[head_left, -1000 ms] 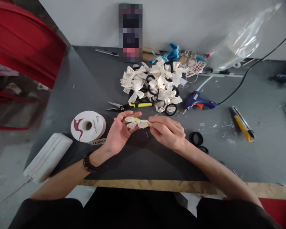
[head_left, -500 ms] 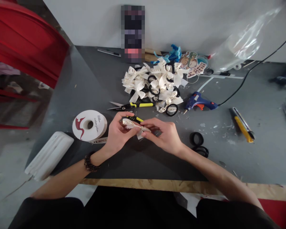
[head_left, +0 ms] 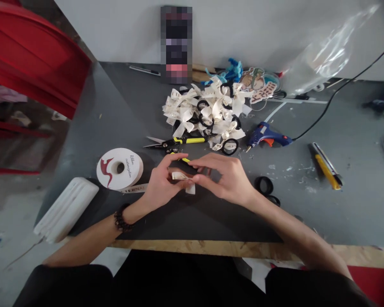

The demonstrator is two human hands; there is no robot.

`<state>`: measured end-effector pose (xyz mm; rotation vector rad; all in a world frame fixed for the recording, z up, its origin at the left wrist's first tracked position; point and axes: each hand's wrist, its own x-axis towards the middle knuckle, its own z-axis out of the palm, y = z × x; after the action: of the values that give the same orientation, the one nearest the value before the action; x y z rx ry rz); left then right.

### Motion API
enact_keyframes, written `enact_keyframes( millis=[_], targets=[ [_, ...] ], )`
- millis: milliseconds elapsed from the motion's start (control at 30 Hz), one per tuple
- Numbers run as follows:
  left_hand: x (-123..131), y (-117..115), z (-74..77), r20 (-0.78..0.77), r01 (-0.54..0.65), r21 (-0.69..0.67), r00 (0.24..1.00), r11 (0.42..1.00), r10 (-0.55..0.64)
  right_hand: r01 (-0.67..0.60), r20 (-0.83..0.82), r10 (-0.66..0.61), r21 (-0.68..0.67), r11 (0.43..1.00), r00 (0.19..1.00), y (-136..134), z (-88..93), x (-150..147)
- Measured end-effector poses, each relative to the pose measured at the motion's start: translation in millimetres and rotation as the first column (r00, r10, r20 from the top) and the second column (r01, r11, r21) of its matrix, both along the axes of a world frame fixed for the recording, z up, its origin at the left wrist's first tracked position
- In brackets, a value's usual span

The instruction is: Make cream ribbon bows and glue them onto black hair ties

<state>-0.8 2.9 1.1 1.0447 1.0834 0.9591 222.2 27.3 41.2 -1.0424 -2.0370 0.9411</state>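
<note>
A small cream ribbon bow (head_left: 179, 175) is pinched between the thumb and fingers of my left hand (head_left: 161, 181), one short tail hanging down. My right hand (head_left: 232, 179) meets it from the other side, its thumb at the bow's middle and its index finger stretched above. Parts of the bow are hidden by the fingertips. Just behind my hands lie black-and-yellow scissors (head_left: 192, 140), blades apart and pointing left. Beyond them is a pile of cream ribbon bows (head_left: 187, 113) with black hair ties. A ribbon spool (head_left: 115, 170) lies to the left, its printed end reaching toward my left wrist.
A blue glue gun (head_left: 265, 134) with a black cable lies right of the pile. Further right is a yellow utility knife (head_left: 327, 168). Black hair ties (head_left: 264, 185) lie near my right forearm. A white device (head_left: 67, 209) sits at the left edge; a blurred-out upright object (head_left: 176, 44) stands behind.
The bow has turned in my fingers and come slightly nearer to me, with a tail now hanging down. My right fingers have spread and lifted from it somewhat.
</note>
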Motion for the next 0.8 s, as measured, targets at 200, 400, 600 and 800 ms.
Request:
enact_keyframes(
  millis=[200,400,600,800],
  targets=[
    [5.7,-4.3,-2.0,0.035,0.107,-0.028,0.994,0.994,-0.106,0.036,0.079,-0.037,0.013,0.999,0.996,-6.0,-14.9,-1.9],
    [4.0,-0.5,-6.4,-0.048,0.022,0.03,0.999,0.999,-0.021,0.032,0.095,-0.022,-0.097,0.995,0.995,-6.1,-8.0,-3.9],
    [2.6,-2.6,-5.6,-0.068,-0.066,0.121,0.995,0.99,0.074,0.047,-0.023,-0.059,-0.356,0.933,0.998,-2.6,-5.5,-6.1],
    [2.3,-1.9,-4.2,-0.15,-0.051,0.099,0.987,0.994,0.066,0.072,0.07,-0.049,-0.367,0.928,0.996,-1.0,-6.4,-5.1]
  ],
)
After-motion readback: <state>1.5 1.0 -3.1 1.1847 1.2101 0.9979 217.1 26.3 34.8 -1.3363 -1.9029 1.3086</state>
